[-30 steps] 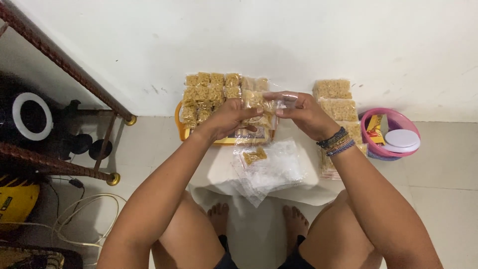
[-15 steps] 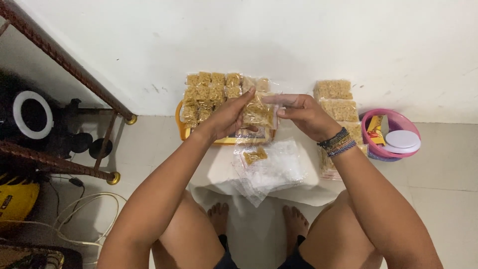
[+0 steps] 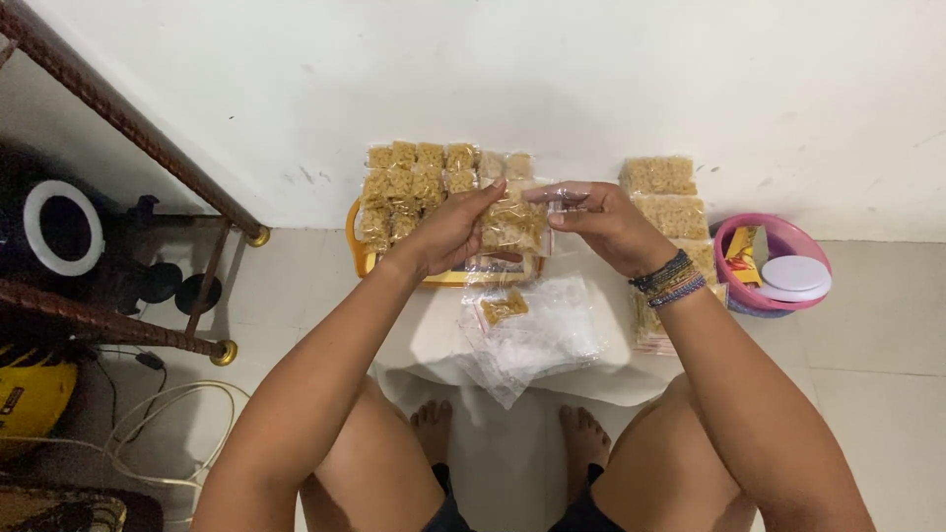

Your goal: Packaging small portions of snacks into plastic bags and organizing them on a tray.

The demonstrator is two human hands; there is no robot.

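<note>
Both hands pinching one clear snack bag (image 3: 512,222): left hand (image 3: 448,233), right hand (image 3: 606,225). Held above yellow tray (image 3: 357,258) of filled bags.

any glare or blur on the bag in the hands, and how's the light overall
Head view: soft, even indoor light with faint shadows; a slight sheen on the clear bag held between left hand and right hand; fingers a bit soft, snack detail muddy; the dark corner at left is underexposed.

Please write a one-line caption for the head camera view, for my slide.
Both hands, left hand and right hand, hold a clear snack bag above a yellow tray of packed snacks.
</note>
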